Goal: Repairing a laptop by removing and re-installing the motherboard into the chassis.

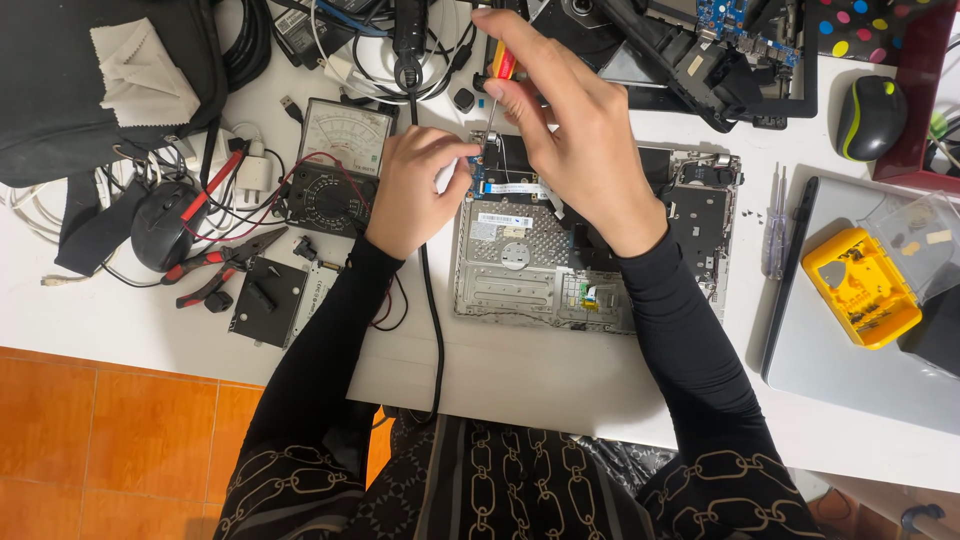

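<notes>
Two bare hands in black sleeves work over an opened silver laptop base point(520, 270) lying upside down at the middle of a white counter point(560, 385); the right hand point(575, 130) has its fingers clenched around a slim red-and-yellow-handled screwdriver point(503, 70), held nearly upright with its tip at the far left corner of the base; the left hand point(420, 190) pinches a small blue circuit part point(478, 165) at that same corner, just beside the tip. Left of the base lie a black analogue multimeter with a pale dial point(335, 165), red-handled pliers point(215, 265), a black computer mouse point(160, 225) and a flat black square plate point(268, 300), amid tangled cables. Far off, a stripped black laptop chassis point(700, 50) shows a blue board. To the right sit a black-and-green mouse point(870, 115), two thin clear-handled screwdrivers point(775, 225), and a yellow bit case with a clear lid point(870, 280) resting on a closed silver laptop point(850, 370). An orange tiled floor point(120, 440) shows near left.
</notes>
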